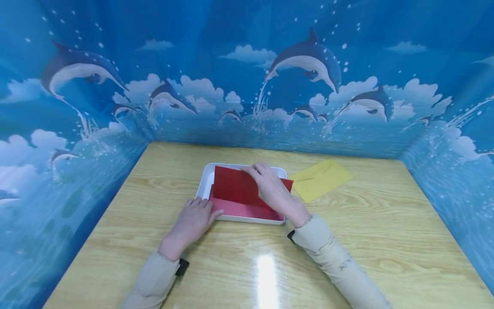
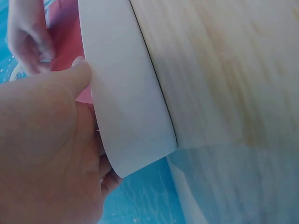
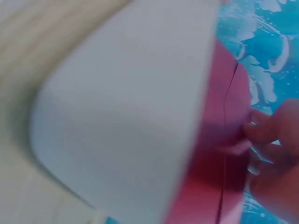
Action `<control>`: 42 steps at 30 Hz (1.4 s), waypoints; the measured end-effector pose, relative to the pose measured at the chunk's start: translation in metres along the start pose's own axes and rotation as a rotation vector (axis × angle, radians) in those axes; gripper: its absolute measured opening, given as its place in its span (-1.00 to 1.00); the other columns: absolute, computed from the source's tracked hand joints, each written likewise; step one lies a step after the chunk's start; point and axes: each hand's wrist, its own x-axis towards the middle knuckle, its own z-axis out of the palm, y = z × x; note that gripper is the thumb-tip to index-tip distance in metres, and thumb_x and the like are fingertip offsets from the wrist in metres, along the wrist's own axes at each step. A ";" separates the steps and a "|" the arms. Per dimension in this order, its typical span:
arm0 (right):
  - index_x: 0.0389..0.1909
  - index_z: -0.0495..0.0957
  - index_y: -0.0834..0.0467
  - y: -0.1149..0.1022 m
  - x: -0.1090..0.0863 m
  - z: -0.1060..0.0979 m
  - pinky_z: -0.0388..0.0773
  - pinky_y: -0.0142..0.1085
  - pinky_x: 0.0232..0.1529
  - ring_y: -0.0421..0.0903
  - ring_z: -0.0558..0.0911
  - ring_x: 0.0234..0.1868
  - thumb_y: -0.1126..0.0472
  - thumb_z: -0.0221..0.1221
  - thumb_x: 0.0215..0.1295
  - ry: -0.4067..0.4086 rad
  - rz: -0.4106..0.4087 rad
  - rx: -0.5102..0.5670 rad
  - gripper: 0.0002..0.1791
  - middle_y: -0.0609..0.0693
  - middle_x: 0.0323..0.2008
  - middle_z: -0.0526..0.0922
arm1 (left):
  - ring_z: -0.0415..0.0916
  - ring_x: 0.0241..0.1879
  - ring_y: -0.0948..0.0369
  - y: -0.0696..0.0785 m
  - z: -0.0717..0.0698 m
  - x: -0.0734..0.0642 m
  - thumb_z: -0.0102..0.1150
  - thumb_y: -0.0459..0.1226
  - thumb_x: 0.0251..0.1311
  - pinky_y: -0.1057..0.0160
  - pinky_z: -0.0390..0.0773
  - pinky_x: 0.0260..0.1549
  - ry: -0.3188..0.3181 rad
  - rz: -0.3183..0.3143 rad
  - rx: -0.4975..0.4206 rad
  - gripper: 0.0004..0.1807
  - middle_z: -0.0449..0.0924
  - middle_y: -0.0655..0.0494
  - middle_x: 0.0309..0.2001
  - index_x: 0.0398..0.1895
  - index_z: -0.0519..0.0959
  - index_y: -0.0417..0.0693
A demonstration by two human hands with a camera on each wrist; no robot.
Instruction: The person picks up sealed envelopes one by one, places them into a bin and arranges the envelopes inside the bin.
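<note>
A shallow white tray (image 1: 206, 179) stands on the table with red paper in it. My right hand (image 1: 272, 189) pinches the upper edge of a dark red envelope (image 1: 235, 186), which is tilted up inside the tray. In the right wrist view, a crease runs along the red envelope (image 3: 233, 112) beside the thumb and fingers. A lighter red piece (image 1: 235, 209) lies flat below it, partly covered; whether it is separate I cannot tell. My left hand (image 1: 193, 221) holds the tray's near left corner, thumb over the front rim in the left wrist view, fingers partly hidden.
A yellow envelope (image 1: 322, 179) lies on the wooden table (image 1: 216, 266), just right of the tray. Behind and at both sides hangs a blue curtain (image 1: 231, 51) printed with dolphins.
</note>
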 end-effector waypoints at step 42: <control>0.42 0.32 0.34 0.124 -0.083 -0.034 0.30 0.27 0.30 0.40 0.31 0.40 0.61 -0.12 0.31 -0.329 0.410 -0.123 -0.38 0.41 0.42 0.27 | 0.47 -0.16 0.00 0.001 0.001 0.000 0.04 0.00 0.50 -0.04 0.40 0.04 0.033 0.005 -0.007 -0.62 0.54 0.03 -0.31 -0.25 0.54 -0.14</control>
